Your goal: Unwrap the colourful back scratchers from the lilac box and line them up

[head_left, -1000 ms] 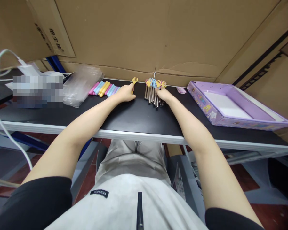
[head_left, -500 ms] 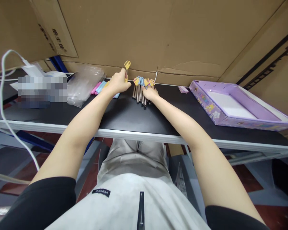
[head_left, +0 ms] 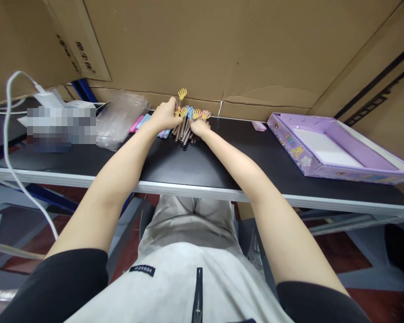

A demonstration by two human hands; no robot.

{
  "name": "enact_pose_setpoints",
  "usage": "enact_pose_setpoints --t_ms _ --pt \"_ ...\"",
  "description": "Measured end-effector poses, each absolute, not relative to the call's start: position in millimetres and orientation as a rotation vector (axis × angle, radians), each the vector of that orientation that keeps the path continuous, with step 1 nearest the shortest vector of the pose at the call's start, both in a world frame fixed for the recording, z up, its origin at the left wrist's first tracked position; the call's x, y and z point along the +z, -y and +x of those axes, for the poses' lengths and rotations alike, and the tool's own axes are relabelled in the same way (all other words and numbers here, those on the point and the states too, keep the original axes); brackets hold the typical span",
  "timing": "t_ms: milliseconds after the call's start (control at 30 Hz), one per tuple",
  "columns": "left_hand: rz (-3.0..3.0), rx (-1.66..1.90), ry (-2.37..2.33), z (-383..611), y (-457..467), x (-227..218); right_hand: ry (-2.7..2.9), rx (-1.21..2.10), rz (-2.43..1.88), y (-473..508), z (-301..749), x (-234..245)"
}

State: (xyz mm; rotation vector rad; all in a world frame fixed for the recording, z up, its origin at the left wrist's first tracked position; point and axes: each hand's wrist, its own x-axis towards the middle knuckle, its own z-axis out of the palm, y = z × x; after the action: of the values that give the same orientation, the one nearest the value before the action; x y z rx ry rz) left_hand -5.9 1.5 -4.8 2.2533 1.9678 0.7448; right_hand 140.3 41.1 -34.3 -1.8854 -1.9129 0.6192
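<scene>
My left hand (head_left: 166, 114) is closed around a yellow back scratcher (head_left: 182, 93), whose clawed head sticks up above my fingers. Beside it on the black tabletop lies a bunch of back scratchers (head_left: 185, 133) with metal shafts and yellow, blue and pink claw heads. My right hand (head_left: 199, 128) grips the right side of that bunch, its fingertips partly hidden among the heads. Pink and blue handle-like pieces (head_left: 142, 122) lie in a row left of my left hand, partly covered by it.
Clear plastic bags (head_left: 121, 119) lie on the left, near a blurred-out item (head_left: 60, 128) and a white cable (head_left: 7, 121). A purple display box (head_left: 309, 157) stands at the right, with small pink cards (head_left: 259, 126) beside it. Cardboard (head_left: 202, 54) walls the back.
My right hand has moved left, and the bunch of back scratchers has shifted left with it, close against my left hand. The left hand still holds the yellow back scratcher.
</scene>
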Motion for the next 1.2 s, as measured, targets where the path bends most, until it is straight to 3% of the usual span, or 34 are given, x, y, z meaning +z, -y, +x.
enact_pose_setpoints --t_ms 467,800,1000,1200 --pt "2.33 0.684 -1.89 -1.7 -3.7 -12.4 2.037 0.562 -1.764 -52.8 154.0 -41.0" --pt "2.309 0.738 -1.937 -1.4 -2.0 -13.3 2.25 0.153 -1.517 -3.4 149.4 -33.7" --pt "2.244 0.8 -1.95 -1.8 -0.8 -11.2 2.561 0.204 -1.2 19.9 169.8 -39.0" --pt "2.257 0.896 -1.933 -5.3 -8.6 -18.1 2.631 0.27 -1.147 7.5 174.5 -47.1"
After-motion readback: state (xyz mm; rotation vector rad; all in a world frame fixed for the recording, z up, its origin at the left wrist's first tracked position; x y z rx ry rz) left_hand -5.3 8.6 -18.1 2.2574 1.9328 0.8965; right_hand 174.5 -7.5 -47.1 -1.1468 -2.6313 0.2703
